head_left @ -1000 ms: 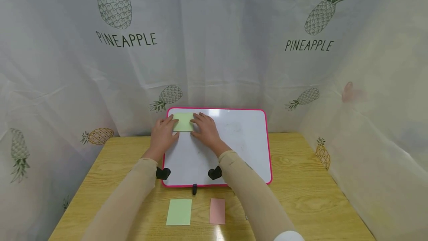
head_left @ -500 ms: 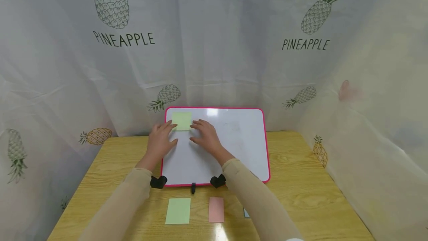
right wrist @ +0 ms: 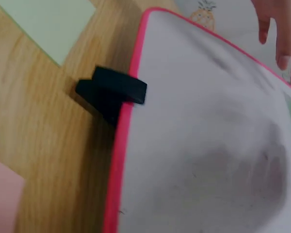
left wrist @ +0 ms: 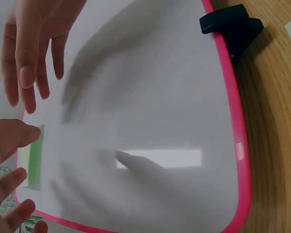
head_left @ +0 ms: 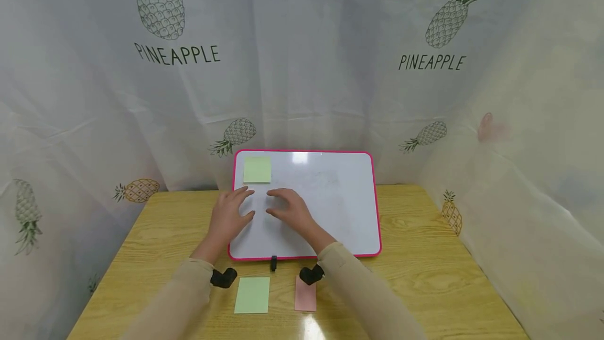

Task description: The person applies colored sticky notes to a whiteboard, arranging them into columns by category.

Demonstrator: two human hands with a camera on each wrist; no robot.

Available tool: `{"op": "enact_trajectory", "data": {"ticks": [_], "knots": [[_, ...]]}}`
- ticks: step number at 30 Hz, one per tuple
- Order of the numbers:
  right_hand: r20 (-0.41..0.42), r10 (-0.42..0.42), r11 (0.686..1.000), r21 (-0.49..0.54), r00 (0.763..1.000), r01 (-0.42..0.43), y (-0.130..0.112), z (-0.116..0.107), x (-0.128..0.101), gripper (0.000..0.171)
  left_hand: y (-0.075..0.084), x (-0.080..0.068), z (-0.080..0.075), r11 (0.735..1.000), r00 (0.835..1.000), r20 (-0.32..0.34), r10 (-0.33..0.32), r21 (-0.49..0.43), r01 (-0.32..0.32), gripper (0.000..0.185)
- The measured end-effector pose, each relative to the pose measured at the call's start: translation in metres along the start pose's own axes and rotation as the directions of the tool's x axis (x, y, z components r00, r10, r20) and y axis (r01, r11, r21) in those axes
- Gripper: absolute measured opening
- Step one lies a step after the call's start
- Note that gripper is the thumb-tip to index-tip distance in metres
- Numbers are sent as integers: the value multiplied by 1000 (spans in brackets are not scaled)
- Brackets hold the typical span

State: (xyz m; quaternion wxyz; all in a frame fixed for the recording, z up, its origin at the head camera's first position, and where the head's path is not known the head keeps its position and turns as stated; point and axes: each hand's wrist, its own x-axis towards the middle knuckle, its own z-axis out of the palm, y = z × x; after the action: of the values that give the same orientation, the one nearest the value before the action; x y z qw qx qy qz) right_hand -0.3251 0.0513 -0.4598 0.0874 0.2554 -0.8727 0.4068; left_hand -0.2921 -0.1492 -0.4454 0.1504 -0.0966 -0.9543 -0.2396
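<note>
Item: pale green square sticky note (head_left: 257, 170), flat, unmarked, edges squared to the frame. You find it stuck in the upper left corner of the white rectangular whiteboard with a pink rim (head_left: 330, 209); in the left wrist view it shows as a narrow green strip (left wrist: 35, 158) near the board's far edge.

Whiteboard: glossy, faintly smudged grey near its middle, propped at a slant at the back of the table, with a small black clip (head_left: 273, 263) at the centre of its lower rim.

Hands: your left hand (head_left: 229, 214) lies at the board's left edge, below the note and apart from it, fingers spread and straight, gripping nothing. Your right hand (head_left: 289, 209) rests over the board just beside the left, fingers extended and relaxed, also gripping nothing. Whether the fingertips touch the surface cannot be told.

Table: light wooden tabletop (head_left: 424, 266). In front of the board lie a second pale green rectangular paper (head_left: 252, 295) and, just to its right, a pink rectangular paper (head_left: 305, 295), near each other but not touching.

Surround: a white curtain printed with pineapples and the word PINEAPPLE (head_left: 302, 67) hangs behind and to both sides.
</note>
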Motion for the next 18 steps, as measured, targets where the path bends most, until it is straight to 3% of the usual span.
{"op": "enact_trajectory", "data": {"ticks": [10,18], "knots": [[-18,48,970,241,999,-42,-4,13,-32,39,2,-29,6,994,1000,12,22,-109,-21,52],[29,49,941,335,998,-56,-4,23,-58,37,4,-54,12,964,999,43,-26,-263,36,50]]}}
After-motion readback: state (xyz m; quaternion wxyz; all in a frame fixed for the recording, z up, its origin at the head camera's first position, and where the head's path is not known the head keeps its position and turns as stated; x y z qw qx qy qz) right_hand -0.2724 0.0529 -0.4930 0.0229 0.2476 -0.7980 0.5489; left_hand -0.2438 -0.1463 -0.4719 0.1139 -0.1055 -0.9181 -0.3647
